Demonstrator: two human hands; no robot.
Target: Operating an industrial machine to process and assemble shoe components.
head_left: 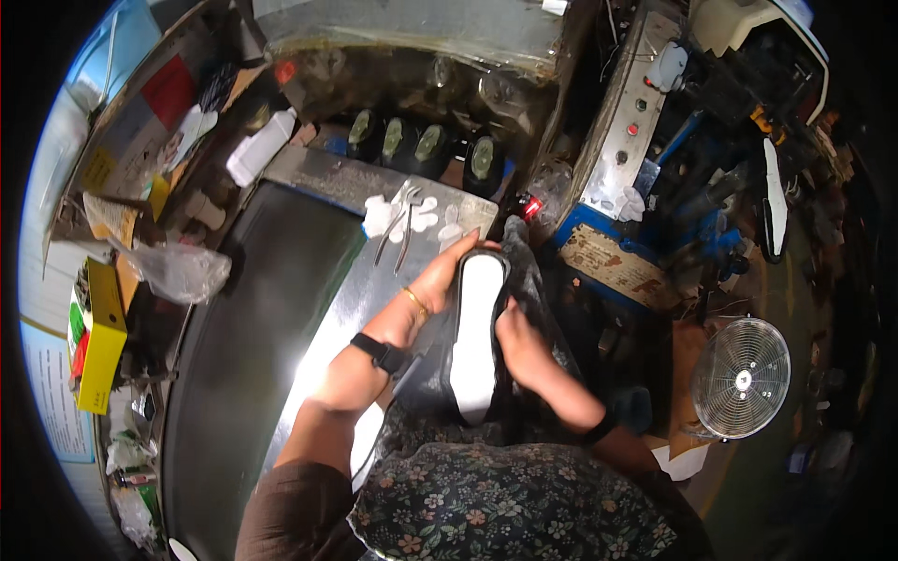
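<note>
A black shoe upper [502, 369] with a long white sole-shaped insert [481, 327] on its upturned underside lies lengthwise before me, over my lap. My left hand [438, 280] wraps around its far left side, fingers reaching over the far end. On the right edge, about halfway along, my right hand [526, 348] grips the shoe; it is slightly blurred and its fingertips are partly hidden. Beyond my left hand, metal pincers [404, 224] rest on a metal tabletop [323, 185], over white flat pieces [378, 217].
Several black shoes [429, 145] with greenish undersides stand at the back. A dark conveyor belt [253, 271] runs along the left, beside a shelf holding a yellow box [105, 337]. To the right are a machine with buttons [629, 131] and a round fan [744, 379].
</note>
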